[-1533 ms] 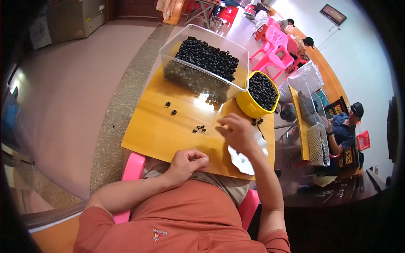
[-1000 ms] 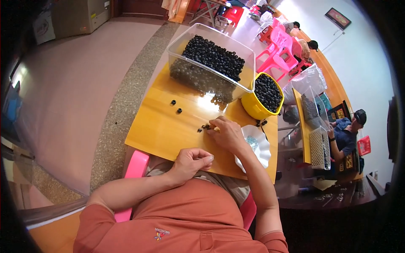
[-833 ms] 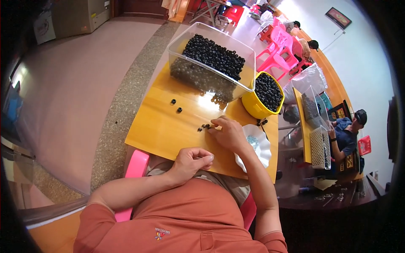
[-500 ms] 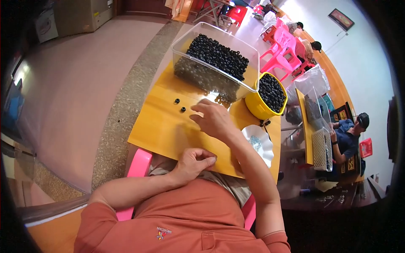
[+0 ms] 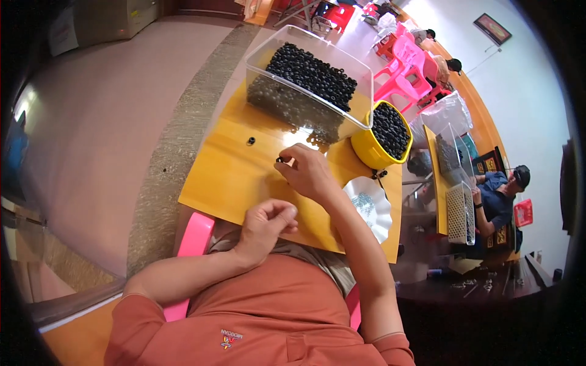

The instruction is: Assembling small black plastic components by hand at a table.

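I see right hand [image 5: 308,174] stretched over yellow table [image 5: 226,177], fingertips pinching small black bead [image 5: 279,160] near its middle. Left hand [image 5: 267,222] curled into loose fist at near edge; contents unclear. Second bead [image 5: 250,141] lies apart, ahead-left.

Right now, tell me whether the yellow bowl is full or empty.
Full. The yellow bowl is heaped to its rim with small black pieces and stands upright on the wooden table, beside the clear bin.

Two loose black rings [image 5: 250,141] (small ones), one yellow bowl [image 5: 366,154], one white dish [image 5: 381,227].
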Demonstrator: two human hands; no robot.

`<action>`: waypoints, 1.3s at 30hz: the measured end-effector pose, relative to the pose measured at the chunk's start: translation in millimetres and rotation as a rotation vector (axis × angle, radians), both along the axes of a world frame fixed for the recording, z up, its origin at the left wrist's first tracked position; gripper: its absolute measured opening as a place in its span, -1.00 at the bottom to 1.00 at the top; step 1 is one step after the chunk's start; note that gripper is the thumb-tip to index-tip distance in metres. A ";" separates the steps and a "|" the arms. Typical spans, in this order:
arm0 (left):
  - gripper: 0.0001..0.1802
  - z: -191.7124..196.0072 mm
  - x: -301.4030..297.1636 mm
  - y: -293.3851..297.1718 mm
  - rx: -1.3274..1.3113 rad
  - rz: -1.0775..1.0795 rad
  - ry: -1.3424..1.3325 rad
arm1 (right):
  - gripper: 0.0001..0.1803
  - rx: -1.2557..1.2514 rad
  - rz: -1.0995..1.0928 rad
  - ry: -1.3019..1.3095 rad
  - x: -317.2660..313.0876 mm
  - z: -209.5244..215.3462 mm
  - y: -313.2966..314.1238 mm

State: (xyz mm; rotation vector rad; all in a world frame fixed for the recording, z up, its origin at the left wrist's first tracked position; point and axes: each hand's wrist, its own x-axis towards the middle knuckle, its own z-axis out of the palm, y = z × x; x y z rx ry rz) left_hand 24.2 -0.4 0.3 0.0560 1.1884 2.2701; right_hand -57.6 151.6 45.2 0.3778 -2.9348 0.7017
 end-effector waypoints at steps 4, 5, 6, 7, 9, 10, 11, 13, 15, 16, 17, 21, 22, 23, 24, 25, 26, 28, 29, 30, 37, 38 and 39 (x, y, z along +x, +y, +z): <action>-0.84 0.6 1.0 1.3 0.070 0.164 -0.012 | -0.79 -0.221 0.055 0.151 62.2 4.0 11.5; -0.83 4.2 2.3 1.8 0.082 0.150 -0.011 | -0.77 -0.249 0.068 0.151 77.0 3.6 11.6; -0.82 7.6 4.2 2.6 0.097 0.128 -0.006 | -0.74 -0.274 0.074 0.156 91.9 5.3 11.7; -0.81 0.2 3.6 1.6 0.102 0.072 0.054 | -0.70 -0.292 0.112 0.161 100.5 4.5 10.7; -0.80 -4.2 5.2 0.0 0.084 0.035 0.037 | -0.70 -0.283 0.095 0.182 111.7 -2.8 9.6; -0.79 -4.2 5.8 0.2 0.063 0.011 0.017 | -0.70 -0.277 0.089 0.200 114.8 -6.3 10.6; -0.79 -3.7 6.0 0.5 0.061 0.003 0.020 | -0.69 -0.312 0.103 0.209 116.1 -9.4 13.1; -0.79 -2.2 6.2 -0.5 0.069 0.007 0.040 | -0.69 -0.319 0.097 0.215 117.9 -9.2 13.1; -0.81 -1.3 6.4 0.5 0.088 0.011 0.022 | -0.68 -0.324 0.096 0.217 118.6 -9.9 12.8; -0.83 -1.2 6.3 0.9 0.110 0.019 0.003 | -0.68 -0.345 0.097 0.220 118.6 -11.2 12.9; -0.83 -1.6 6.1 0.9 0.110 0.018 0.002 | -0.67 -0.365 0.098 0.223 118.6 -12.7 13.0; -0.83 -3.1 5.3 1.4 0.112 0.013 -0.007 | -0.66 -0.398 0.083 0.226 120.6 -20.5 15.6; -0.83 -3.2 5.0 1.3 0.102 0.002 -0.010 | -0.66 -0.423 0.079 0.225 120.7 -21.8 15.8; -0.83 -3.2 4.7 1.8 0.103 0.002 -0.011 | -0.66 -0.448 0.075 0.224 121.2 -22.4 16.1; -0.83 -3.3 4.3 1.6 0.103 -0.010 -0.010 | -0.66 -0.448 0.075 0.222 121.8 -22.4 15.5; -0.83 -3.3 3.8 1.4 0.103 -0.022 -0.009 | -0.67 -0.455 0.056 0.216 122.7 -22.1 14.9; -0.83 -2.0 3.6 1.0 0.103 -0.021 -0.010 | -0.68 -0.463 0.037 0.210 123.2 -22.2 14.4; -0.84 1.5 3.7 0.4 0.078 -0.036 -0.018 | -0.70 -0.476 0.023 0.225 123.6 -23.8 13.7; -0.84 -0.9 3.1 0.5 0.078 -0.035 -0.019 | -0.71 -0.490 0.009 0.240 123.9 -24.6 13.3; -0.84 -4.9 2.2 0.3 0.070 -0.038 -0.008 | -0.71 -0.491 0.012 0.238 124.1 -24.7 12.5; -0.86 -6.1 0.5 0.4 0.065 -0.060 -0.012 | -0.72 -0.459 -0.005 0.280 125.8 -27.6 13.2; -0.86 -6.2 0.4 -0.4 0.064 -0.058 -0.012 | -0.71 -0.439 -0.002 0.290 125.8 -27.4 13.1; -0.87 -6.0 0.4 -0.5 0.076 -0.067 -0.015 | -0.71 -0.439 -0.001 0.290 125.7 -27.4 13.5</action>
